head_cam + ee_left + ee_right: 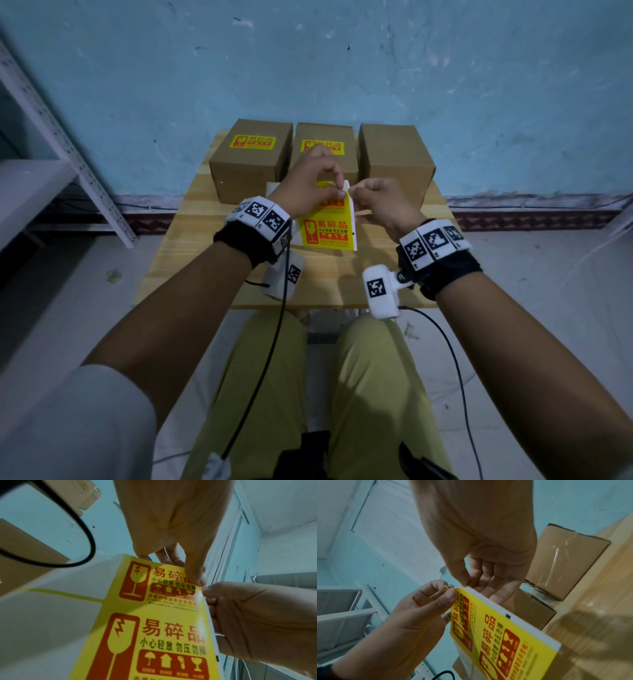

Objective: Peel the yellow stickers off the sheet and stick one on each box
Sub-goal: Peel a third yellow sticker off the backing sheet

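Observation:
Three cardboard boxes stand in a row at the back of the wooden table (205,260). The left box (250,171) and the middle box (325,132) each carry a yellow sticker (252,141) on top; the right box (394,154) has a bare top. Both hands hold the sticker sheet (325,233) in the air in front of the boxes. My left hand (342,192) pinches the top right corner of the upper yellow sticker (154,582). My right hand (467,585) grips the sheet's white backing edge (488,599), thumb in front and fingers behind.
A white metal shelf frame (68,147) stands at the left against the blue wall. Black cables (270,342) hang from both wrists over my knees below the table's front edge. Bare wood shows on the table near that edge.

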